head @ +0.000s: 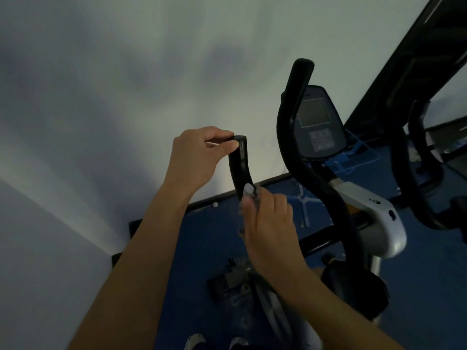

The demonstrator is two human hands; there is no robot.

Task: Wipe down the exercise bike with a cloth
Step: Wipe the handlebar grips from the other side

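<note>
The exercise bike stands at centre right, with a grey console [319,122] and a white body [376,218]. My left hand [199,157] pinches the top end of the near black handlebar [240,162] between thumb and fingers. My right hand [267,223] wraps round that same handlebar lower down, gripping a small grey cloth [252,192] against it. Only a bit of the cloth shows above my fingers. The far handlebar [295,117] rises to the right, untouched. The black pedal [230,281] and seat [353,286] lie below my arms.
A white wall fills the left and top of the view. Blue floor [214,236] with a black skirting edge runs below it. Another black machine frame [417,72] and a mirror stand at the far right. My shoe tips [217,343] show at the bottom.
</note>
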